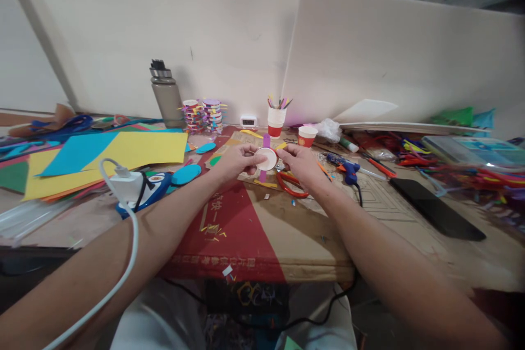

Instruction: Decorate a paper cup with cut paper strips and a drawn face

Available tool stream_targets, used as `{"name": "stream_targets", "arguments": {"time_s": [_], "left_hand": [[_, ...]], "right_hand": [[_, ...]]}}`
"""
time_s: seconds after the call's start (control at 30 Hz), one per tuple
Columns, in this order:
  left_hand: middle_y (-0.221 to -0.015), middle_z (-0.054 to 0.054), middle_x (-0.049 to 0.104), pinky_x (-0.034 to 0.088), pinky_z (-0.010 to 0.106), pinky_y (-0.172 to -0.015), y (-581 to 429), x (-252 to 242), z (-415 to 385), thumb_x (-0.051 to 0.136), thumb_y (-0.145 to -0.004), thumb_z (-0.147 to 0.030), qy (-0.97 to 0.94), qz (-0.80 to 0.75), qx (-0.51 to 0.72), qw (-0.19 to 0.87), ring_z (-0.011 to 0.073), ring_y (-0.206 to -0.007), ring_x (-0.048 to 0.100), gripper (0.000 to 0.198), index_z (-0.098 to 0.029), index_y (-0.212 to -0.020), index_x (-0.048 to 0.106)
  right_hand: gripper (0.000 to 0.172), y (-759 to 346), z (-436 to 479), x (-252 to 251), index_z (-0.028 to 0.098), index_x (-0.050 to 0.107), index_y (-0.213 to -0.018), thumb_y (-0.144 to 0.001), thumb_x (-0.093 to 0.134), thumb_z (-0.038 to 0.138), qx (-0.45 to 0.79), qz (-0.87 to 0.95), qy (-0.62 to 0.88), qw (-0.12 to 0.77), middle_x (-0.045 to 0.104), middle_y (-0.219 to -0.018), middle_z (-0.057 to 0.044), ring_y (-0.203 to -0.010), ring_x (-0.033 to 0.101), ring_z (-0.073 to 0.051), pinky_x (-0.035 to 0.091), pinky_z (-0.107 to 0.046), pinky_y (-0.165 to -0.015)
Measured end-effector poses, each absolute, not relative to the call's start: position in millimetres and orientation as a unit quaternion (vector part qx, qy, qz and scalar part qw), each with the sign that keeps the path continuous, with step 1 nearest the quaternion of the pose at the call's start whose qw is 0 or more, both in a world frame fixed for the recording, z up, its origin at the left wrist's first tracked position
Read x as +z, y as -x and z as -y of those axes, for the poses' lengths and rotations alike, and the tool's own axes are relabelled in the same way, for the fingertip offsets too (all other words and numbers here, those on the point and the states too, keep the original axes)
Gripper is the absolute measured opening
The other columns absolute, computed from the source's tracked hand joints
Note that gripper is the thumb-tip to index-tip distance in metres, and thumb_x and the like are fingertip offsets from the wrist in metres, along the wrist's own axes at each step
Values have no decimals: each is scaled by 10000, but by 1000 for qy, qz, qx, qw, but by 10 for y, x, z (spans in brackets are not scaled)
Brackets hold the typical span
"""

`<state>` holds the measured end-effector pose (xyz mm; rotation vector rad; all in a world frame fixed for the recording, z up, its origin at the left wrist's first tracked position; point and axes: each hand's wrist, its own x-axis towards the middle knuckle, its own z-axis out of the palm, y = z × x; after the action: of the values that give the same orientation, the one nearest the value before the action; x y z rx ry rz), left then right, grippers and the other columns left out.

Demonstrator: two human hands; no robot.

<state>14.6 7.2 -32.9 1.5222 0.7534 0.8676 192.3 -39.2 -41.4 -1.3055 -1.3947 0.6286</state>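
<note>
Left hand (pixel 240 164) pinches a white disc (pixel 266 160) above the cardboard (pixel 295 240); the right hand's (pixel 299 164) fingertips meet its edge, gripping or not I can't tell. Purple tabs (pixel 266 140) jut out above and below, so it looks partway built; what's left is unclear. Along the counter (pixel 385 262): yellow paper (pixel 147 147), two decorated stacks (pixel 191 117), paper cups (pixel 276 116), glue gun (pixel 351 173), phone (pixel 435 208); pale panels (pixel 184 22) stand behind.

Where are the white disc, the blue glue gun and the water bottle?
White disc (pixel 269 159): head view, flat face.
Blue glue gun (pixel 351 172): head view, body.
Water bottle (pixel 167 101): head view, mid-body.
</note>
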Motion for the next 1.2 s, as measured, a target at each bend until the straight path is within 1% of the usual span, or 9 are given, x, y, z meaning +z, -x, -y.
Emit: {"name": "stream_targets", "arguments": {"time_s": [0.13,0.23,0.4,0.53,0.63,0.83,1.2], "left_hand": [[-582,-15,618,328,206,-448,-145,-317,-70,840,-621,-371,-653,-322,372,575,52,-440,460,364,-138,-822,647],[-601,-12,618,329,200,-444,-142,-340,-116,840,-620,-371,-650,-318,380,576,46,-440,462,362,-134,-814,647],[-591,-12,606,291,180,-409,-138,-379,-181,837,-617,-378,-643,-325,382,579,41,-416,462,381,-127,-817,631],[-531,-28,567,265,174,-395,-150,-361,-144,825,-626,-382,-644,-337,377,575,46,-400,454,380,-126,-805,609],[-529,-28,569,264,175,-397,-165,-346,-112,821,-632,-376,-644,-343,376,571,49,-400,453,378,-128,-816,604],[-537,-28,574,257,177,-393,-178,-375,-119,826,-625,-375,-641,-342,378,574,42,-399,431,388,-131,-840,615],[-560,-22,589,285,180,-406,-176,-426,-152,838,-611,-408,-642,-330,383,577,42,-416,449,413,-131,-830,625]], "right_hand": [[239,-1921,372,-408,181,631,-767,-726,620,416,294,554,525,575,599,-707,19,-615,475,-113,389,-257,-594],[245,-1924,359,-407,179,638,-775,-703,644,412,306,529,522,595,619,-733,7,-633,495,-119,402,-263,-603],[333,-1907,380,-390,169,663,-837,-666,675,456,348,504,523,592,627,-741,5,-627,484,-114,392,-263,-588],[327,-1874,406,-379,171,643,-770,-634,689,464,377,489,517,592,580,-667,30,-596,433,-97,359,-254,-578],[320,-1871,393,-407,174,621,-715,-642,674,481,372,504,516,584,552,-640,38,-601,416,-97,340,-260,-591],[326,-1901,353,-462,174,629,-727,-659,656,491,370,524,515,568,547,-657,41,-624,410,-104,313,-268,-600],[279,-1876,381,-424,175,612,-682,-603,717,421,434,478,498,579,521,-610,44,-586,392,-94,283,-258,-552]]}}
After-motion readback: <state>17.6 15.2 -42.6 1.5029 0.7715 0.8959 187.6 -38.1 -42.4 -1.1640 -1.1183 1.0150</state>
